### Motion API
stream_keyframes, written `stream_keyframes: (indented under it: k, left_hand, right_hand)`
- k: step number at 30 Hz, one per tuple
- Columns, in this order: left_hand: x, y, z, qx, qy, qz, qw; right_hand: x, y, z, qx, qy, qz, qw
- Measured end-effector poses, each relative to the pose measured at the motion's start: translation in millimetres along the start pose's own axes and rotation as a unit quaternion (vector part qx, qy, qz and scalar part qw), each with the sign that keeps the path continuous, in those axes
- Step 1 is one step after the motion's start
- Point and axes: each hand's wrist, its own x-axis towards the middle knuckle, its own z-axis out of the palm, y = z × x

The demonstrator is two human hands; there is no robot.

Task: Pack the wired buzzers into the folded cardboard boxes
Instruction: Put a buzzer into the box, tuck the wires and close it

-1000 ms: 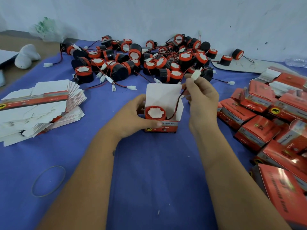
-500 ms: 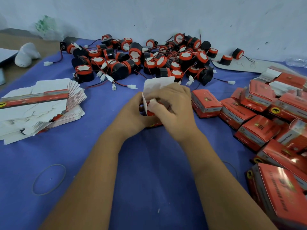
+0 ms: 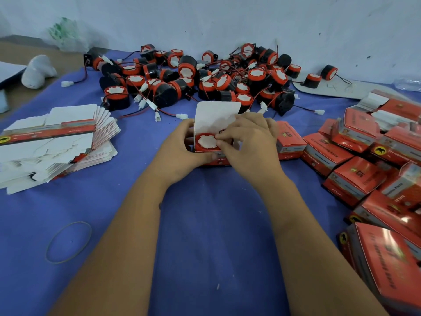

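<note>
An open red cardboard box (image 3: 216, 117) stands in the middle of the blue cloth, its white lid flap up. A red and black buzzer (image 3: 206, 141) with a white top sits inside it. My left hand (image 3: 180, 147) grips the box's left side. My right hand (image 3: 248, 142) covers the box's right side, fingertips pressing in beside the buzzer where its wire lies. A heap of loose wired buzzers (image 3: 205, 78) is spread behind the box.
A stack of flat unfolded boxes (image 3: 54, 142) lies at the left. Several closed red boxes (image 3: 355, 169) crowd the right side, one (image 3: 290, 140) touching my right hand. A rubber band (image 3: 68, 241) lies near left. A white wall runs behind the heap.
My right hand brought the wire's white plug down from above the box and pushed it inside. It now sits further right, so the buzzer's top shows again.
</note>
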Motion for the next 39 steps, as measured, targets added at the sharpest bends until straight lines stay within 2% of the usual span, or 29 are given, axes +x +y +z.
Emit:
stream_keyframes:
  k: [3,6,9,13,17,21,23,25,27,29,31,33,36,39]
  left_hand:
    - [7,10,2,-0.018,-0.010,-0.015,1.000]
    - [14,18,0,-0.085,-0.025,-0.063,0.994]
    - [5,16,4,-0.103,0.000,-0.040,0.994]
    - [5,10,8,-0.101,0.042,-0.026,0.994]
    - [9,7,15,-0.049,0.080,-0.023,0.995]
    - [6,10,17,-0.061,0.123,0.013,0.990]
    - [5,10,16,-0.053,0.145,0.027,0.988]
    - [6,11,12,-0.059,0.124,0.019,0.990]
    - [6,11,3,-0.095,0.072,-0.015,0.993]
    - [6,10,-8,-0.109,0.028,-0.037,0.993]
    - [3,9,-17,-0.072,-0.021,-0.027,0.997]
    - [1,6,-22,-0.018,-0.069,-0.007,0.997]
    - [0,3,-25,-0.001,-0.094,0.004,0.996]
    - [0,1,-23,0.032,-0.079,0.032,0.996]
  right_hand:
    - [1,-4,2,0.034,-0.033,0.004,0.999]
    - [-1,-10,3,0.038,-0.078,-0.001,0.996]
    - [-5,-16,2,0.112,-0.109,0.028,0.987]
    - [0,-12,-4,0.254,-0.040,0.159,0.953]
    - [2,-9,7,0.233,0.022,0.220,0.947]
    - [1,-1,10,0.277,0.021,0.304,0.911]
    - [0,4,7,0.289,-0.024,0.265,0.920]
    - [-1,5,5,0.286,-0.051,0.231,0.929]
    - [-2,6,2,0.336,-0.062,0.250,0.906]
    - [2,9,-3,0.365,-0.110,0.272,0.883]
    - [7,14,-9,0.335,-0.183,0.287,0.879]
    - [1,18,-13,0.348,-0.212,0.255,0.877]
    - [-10,22,-16,0.344,-0.223,0.199,0.890]
    - [-8,23,-11,0.295,-0.195,0.172,0.920]
